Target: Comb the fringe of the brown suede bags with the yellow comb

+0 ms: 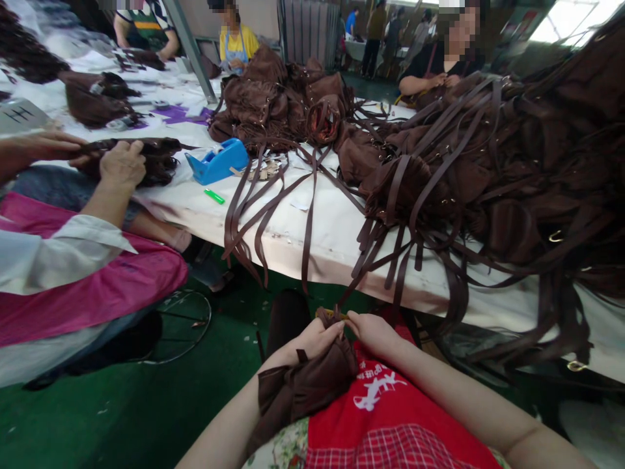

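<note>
A small dark brown bag (312, 381) lies across my lap, over the red apron (385, 404). My left hand (319, 339) is closed on its gathered upper end, where narrow brown strap ends stick up. Close beside it, my right hand (368, 329) is closed in a pinch on a thin yellow piece (324, 313). The yellow piece runs along the top of the bag between both hands; its kind is hard to make out. Both hands are just in front of the table edge.
Brown bags with long straps (400, 189) are heaped on the white table (336, 241), their straps hanging over its edge. A blue tape dispenser (219, 163) and a green lighter-like item (213, 196) lie left. A co-worker's hands (122, 163) hold brown material at left; other people sit beyond.
</note>
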### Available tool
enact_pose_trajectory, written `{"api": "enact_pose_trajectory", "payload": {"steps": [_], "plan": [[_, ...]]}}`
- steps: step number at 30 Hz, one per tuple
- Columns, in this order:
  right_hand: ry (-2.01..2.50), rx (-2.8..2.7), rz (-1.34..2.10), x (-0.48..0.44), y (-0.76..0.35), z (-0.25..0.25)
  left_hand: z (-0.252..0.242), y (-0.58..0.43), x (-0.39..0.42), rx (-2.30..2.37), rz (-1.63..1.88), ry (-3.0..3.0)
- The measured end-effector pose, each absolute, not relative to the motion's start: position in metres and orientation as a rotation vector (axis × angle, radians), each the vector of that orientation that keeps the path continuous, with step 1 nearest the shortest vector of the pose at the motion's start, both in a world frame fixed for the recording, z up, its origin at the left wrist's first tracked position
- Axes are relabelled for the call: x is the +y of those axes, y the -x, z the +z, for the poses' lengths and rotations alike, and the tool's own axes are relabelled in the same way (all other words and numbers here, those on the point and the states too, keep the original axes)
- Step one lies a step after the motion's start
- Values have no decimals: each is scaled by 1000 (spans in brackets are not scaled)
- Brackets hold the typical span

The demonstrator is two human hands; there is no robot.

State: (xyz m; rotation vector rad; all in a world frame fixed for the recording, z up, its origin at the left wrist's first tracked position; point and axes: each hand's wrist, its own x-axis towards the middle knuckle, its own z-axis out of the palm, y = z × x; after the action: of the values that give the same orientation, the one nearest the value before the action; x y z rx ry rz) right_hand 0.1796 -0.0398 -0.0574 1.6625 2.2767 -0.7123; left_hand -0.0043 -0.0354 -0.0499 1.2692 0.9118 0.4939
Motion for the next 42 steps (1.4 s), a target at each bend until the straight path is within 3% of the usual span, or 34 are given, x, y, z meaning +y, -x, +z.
{"api": "enact_pose_trajectory", "payload": {"steps": [9, 16, 22, 27, 37, 42], "plan": [[-1763, 1927, -931, -52, -235, -102, -9, 13, -36, 857, 580, -1516], [-1883, 2474, -1121, -43, -226, -10, -20, 4, -33, 871, 590, -1513], [-1527, 2628, -607, -50, -186, 36, -17, 4, -36, 906, 407, -1576], [-1495, 2545, -432, -44, -178, 25, -16, 8, -34, 932, 415, -1633], [-1584, 2168, -782, -41, -210, -75, 6, 17, -35, 780, 554, -1678], [-1994, 2402, -1025, -34, -220, -36, -12, 12, -29, 871, 549, -1618]]}}
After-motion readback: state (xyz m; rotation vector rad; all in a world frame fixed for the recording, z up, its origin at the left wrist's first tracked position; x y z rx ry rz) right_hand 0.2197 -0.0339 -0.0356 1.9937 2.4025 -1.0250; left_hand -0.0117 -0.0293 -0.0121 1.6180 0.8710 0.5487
